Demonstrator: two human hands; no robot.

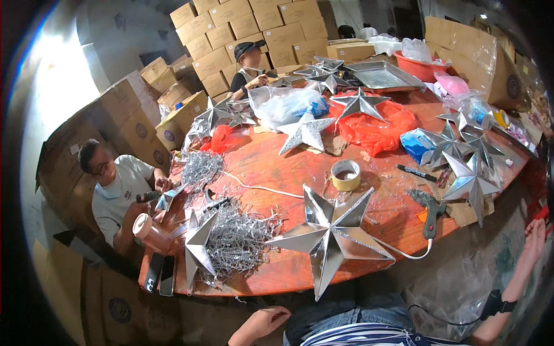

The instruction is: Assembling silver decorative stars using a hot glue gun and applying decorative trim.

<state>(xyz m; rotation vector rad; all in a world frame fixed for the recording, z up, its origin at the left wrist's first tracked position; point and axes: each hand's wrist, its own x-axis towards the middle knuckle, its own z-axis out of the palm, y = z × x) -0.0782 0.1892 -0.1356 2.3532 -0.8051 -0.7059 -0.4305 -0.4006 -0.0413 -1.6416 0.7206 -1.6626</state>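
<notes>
A red-brown wooden table (259, 153) fills the centre. Stacked brown cartons (248, 34) rise near twelve o'clock; more boxes (69, 179) stand at nine. White light (52, 86) glares at ten. Towards four, the floor (456, 248) looks greyish and dim.

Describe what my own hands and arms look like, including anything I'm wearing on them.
Your left hand and right hand are both ungloved, with no sleeves showing. On your right, you wear a black wristband with a bulky dark piece; a thin black cable leads toward it.
</notes>
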